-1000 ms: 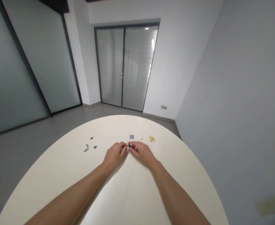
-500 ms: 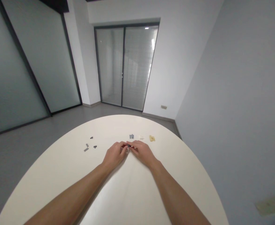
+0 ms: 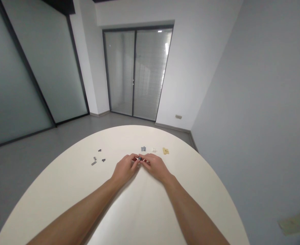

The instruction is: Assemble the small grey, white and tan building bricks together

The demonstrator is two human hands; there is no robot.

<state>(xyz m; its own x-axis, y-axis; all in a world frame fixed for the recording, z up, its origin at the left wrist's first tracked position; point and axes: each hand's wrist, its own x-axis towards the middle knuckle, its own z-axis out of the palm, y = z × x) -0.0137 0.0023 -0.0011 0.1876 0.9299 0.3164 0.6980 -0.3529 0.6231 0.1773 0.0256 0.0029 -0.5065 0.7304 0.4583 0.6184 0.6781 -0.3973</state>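
Note:
Between my fingertips is a small dark piece (image 3: 140,158) with a lighter bit on it, too small to make out its kind. My left hand (image 3: 125,166) pinches it from the left, thumb and fingers closed. From the right, my right hand (image 3: 153,164) grips the same piece, its fingertips almost meeting those of the left. Just beyond the hands lie a small grey-blue piece (image 3: 143,149), a white piece (image 3: 154,149) and a tan piece (image 3: 166,150), in a row on the white table (image 3: 137,211).
Toward the table's left lie two small dark pieces, one farther back (image 3: 99,150) and one nearer (image 3: 103,160). Beside them are a short grey piece (image 3: 95,158) and a longer grey bar (image 3: 94,163). A glass door (image 3: 134,75) stands beyond the table.
The small dark piece has turned slightly between my fingertips and shows a little more. Both hands stay in nearly the same place, and the pieces on the table have not moved.

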